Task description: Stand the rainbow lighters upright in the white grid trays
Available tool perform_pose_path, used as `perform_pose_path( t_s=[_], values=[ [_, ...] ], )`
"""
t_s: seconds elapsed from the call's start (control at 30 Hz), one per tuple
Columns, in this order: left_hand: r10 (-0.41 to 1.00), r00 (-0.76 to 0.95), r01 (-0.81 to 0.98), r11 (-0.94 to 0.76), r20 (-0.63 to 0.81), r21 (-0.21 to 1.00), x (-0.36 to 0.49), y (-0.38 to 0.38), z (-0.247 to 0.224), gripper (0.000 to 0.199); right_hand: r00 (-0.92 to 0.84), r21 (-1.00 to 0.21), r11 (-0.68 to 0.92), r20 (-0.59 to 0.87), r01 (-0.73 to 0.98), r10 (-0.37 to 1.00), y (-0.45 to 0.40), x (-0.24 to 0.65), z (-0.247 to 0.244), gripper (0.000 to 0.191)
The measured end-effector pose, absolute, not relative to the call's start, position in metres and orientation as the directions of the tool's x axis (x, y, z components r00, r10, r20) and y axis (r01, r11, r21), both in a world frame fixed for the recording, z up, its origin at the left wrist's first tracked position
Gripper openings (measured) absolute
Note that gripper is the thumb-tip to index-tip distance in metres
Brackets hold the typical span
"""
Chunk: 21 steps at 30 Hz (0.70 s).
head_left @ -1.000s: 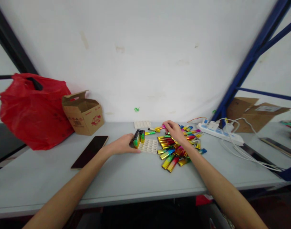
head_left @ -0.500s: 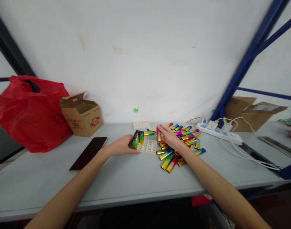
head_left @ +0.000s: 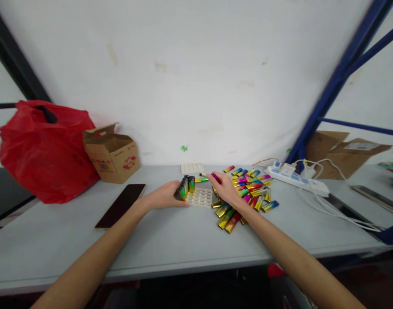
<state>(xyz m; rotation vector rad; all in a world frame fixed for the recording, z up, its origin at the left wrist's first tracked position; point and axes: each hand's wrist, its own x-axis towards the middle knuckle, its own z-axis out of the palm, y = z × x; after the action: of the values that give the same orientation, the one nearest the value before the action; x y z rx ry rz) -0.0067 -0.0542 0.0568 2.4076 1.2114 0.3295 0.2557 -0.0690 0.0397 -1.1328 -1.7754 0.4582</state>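
Observation:
My left hand (head_left: 167, 195) grips the left side of a pale tray (head_left: 201, 197) with rows of round pockets, its thumb along the front edge. Several green-and-gold metallic tubes (head_left: 187, 185) with dark tops stand upright in the tray's left part, beside my fingers. To the right of the tray, my right hand (head_left: 226, 188) pinches a shiny magenta tube (head_left: 216, 177), held tilted above the table; its lower end is hidden by the fingers. Under and around that hand lies a loose pile of rainbow metallic tubes (head_left: 231, 221).
A second pale tray (head_left: 191, 168) lies against the wall. On the left are a dark phone (head_left: 121, 206), an opened cardboard box (head_left: 113, 156) and a red plastic bag (head_left: 48, 154). A white power strip (head_left: 297, 180) with cables lies to the right, near a blue metal frame (head_left: 331, 86).
The tube in my right hand has gone from upright, gold end down, to tilted with its magenta end showing. The right hand has turned and closed more around it. My left hand stays at the tray.

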Motion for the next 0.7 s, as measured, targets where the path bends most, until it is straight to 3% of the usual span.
perform_pose_path(
  t_s=[0.27, 0.4, 0.57, 0.7],
  values=[
    [0.8, 0.6, 0.697, -0.537, 0.024, 0.475, -0.008, -0.053, 0.055, 0.072, -0.064, -0.64, 0.473, 0.553, 0.606, 0.83, -0.069, 0.253, 0.04, 0.035],
    [0.804, 0.595, 0.711, -0.539, 0.024, 0.452, -0.009, -0.051, 0.053, 0.076, -0.072, -0.626, 0.48, 0.561, 0.614, 0.825, -0.072, 0.253, 0.041, 0.038],
    [0.801, 0.598, 0.699, -0.54, 0.03, 0.469, -0.009, -0.05, 0.051, 0.076, -0.265, -0.624, 0.558, 0.503, 0.547, 0.822, -0.077, 0.25, 0.042, 0.031],
    [0.797, 0.601, 0.654, -0.532, 0.058, 0.539, -0.009, -0.05, 0.051, 0.076, -0.421, -0.43, 0.706, 0.585, 0.563, 0.693, -0.079, 0.245, 0.042, 0.034]
  ],
)
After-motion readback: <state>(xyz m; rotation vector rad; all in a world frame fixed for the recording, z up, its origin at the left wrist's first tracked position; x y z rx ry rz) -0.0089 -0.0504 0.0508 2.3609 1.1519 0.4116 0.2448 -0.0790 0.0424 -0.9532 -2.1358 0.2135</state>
